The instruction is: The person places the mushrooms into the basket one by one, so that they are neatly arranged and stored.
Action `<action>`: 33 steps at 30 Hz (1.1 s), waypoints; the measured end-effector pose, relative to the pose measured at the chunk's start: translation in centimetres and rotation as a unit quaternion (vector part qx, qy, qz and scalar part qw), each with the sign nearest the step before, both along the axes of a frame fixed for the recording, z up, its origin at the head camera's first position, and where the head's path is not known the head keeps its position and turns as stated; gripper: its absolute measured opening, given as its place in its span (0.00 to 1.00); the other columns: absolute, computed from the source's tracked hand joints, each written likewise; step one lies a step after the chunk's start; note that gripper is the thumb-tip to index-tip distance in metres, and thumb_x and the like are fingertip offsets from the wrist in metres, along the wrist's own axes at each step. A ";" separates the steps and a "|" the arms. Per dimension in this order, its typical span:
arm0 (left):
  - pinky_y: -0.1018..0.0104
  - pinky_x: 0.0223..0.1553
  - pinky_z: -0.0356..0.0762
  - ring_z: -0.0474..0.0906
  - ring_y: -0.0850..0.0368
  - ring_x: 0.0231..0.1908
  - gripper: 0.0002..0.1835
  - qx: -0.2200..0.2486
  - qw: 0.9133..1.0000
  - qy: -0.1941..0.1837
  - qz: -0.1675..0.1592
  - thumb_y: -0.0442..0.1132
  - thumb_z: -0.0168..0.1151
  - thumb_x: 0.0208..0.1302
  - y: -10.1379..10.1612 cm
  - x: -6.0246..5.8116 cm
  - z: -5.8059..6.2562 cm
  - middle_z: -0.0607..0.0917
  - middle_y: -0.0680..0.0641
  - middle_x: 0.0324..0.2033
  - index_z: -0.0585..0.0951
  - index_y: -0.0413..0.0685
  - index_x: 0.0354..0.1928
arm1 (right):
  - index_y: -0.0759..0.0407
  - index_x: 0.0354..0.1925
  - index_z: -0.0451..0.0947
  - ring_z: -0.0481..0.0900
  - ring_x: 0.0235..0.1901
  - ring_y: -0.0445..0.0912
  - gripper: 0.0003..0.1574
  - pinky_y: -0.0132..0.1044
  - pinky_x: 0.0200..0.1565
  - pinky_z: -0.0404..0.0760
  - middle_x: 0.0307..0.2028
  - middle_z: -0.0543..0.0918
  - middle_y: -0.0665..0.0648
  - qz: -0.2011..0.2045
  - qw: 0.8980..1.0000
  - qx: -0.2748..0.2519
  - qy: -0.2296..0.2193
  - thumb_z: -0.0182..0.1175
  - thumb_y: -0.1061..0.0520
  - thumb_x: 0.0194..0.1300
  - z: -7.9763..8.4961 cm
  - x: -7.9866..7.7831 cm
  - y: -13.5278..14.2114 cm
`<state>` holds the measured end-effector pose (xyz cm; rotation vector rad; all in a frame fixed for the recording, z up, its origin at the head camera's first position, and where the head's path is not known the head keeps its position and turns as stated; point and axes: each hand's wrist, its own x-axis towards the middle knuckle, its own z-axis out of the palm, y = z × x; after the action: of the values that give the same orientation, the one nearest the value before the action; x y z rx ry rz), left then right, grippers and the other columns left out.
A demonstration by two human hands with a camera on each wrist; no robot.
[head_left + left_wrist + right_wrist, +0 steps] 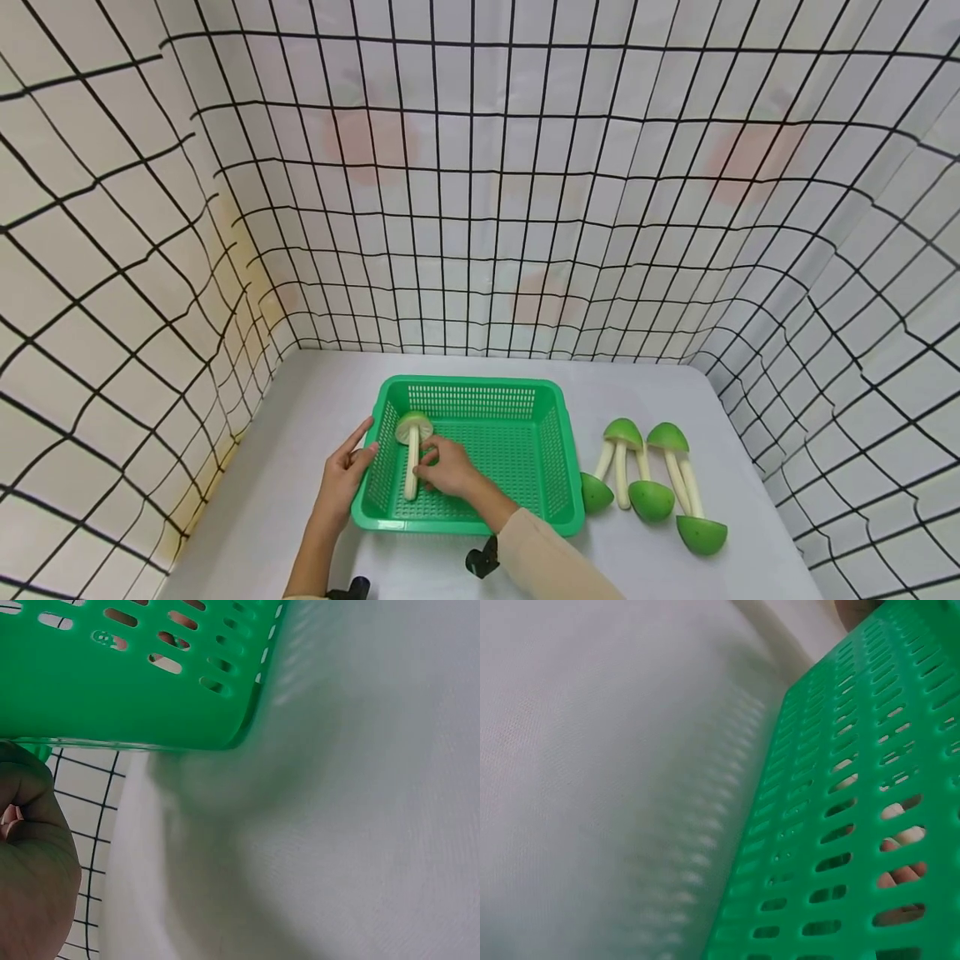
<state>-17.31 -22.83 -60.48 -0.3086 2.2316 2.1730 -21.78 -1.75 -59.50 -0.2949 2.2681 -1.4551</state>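
The left hand [346,472] grips the green plastic basket [465,527] at nine o'clock; curled right hand [447,469] is at the green-capped, pale-stemmed mushroom [412,454], pinching I cannot tell.

At seven o'clock in the head view, the bare right hand [450,471] is too small for its contact with the green-capped, cream-stalked mushroom [412,454] to be read, and its beige sleeve [551,558] runs off the edge at five o'clock. The left wrist view cuts off the left hand [34,870] at eight o'clock. In the right wrist view, a slotted green plastic basket [866,855] masks most of the right hand at four o'clock.
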 end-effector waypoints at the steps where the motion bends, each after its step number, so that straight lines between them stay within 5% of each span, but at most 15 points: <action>1: 0.67 0.28 0.78 0.75 0.61 0.25 0.29 -0.004 1.000 -0.003 -0.001 0.52 0.62 0.74 0.0 0.0 0.2 0.77 0.51 0.25 0.70 0.66 0.75 | 0.66 0.63 0.73 0.89 0.31 0.53 0.29 0.41 0.33 0.86 0.43 0.85 0.57 0.002 1.000 0.006 0.004 0.68 0.60 0.68 0.0 0.0 0.1; 8: 0.67 0.31 0.76 0.73 0.60 0.28 0.29 -0.045 0.999 -0.016 -0.009 0.51 0.62 0.75 0.2 -0.1 1.2 0.75 0.51 0.29 0.70 0.64 0.75 | 0.66 0.66 0.71 0.88 0.33 0.53 0.32 0.37 0.32 0.81 0.48 0.84 0.61 0.009 1.000 0.006 0.021 0.67 0.58 0.69 0.4 0.0 1.4; 15: 0.66 0.29 0.76 0.74 0.60 0.26 0.28 -0.027 0.999 -0.017 -0.008 0.52 0.62 0.74 0.3 -0.1 0.7 0.76 0.50 0.27 0.71 0.67 0.73 | 0.68 0.67 0.69 0.88 0.38 0.59 0.32 0.39 0.33 0.82 0.51 0.82 0.66 0.012 0.999 -0.014 0.042 0.66 0.58 0.70 1.1 0.3 3.7; 23: 0.64 0.32 0.80 0.80 0.56 0.30 0.26 -0.020 0.999 -0.038 0.002 0.50 0.60 0.76 0.4 0.0 1.0 0.86 0.39 0.38 0.70 0.69 0.73 | 0.65 0.66 0.72 0.85 0.44 0.51 0.31 0.38 0.37 0.83 0.52 0.81 0.68 0.006 0.996 0.005 0.094 0.66 0.57 0.70 1.0 0.3 6.9; 33: 0.65 0.31 0.79 0.78 0.58 0.29 0.28 -0.028 0.999 -0.041 -0.001 0.52 0.61 0.75 0.4 -0.1 1.0 0.86 0.43 0.35 0.70 0.69 0.74 | 0.65 0.66 0.72 0.84 0.47 0.55 0.29 0.40 0.40 0.84 0.53 0.81 0.69 -0.004 0.990 0.016 0.138 0.65 0.56 0.72 1.4 0.3 10.8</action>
<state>-17.39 -22.46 -59.46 -0.3875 2.2510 2.0601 -21.52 9.05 -58.10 -0.5064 2.5083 -1.4554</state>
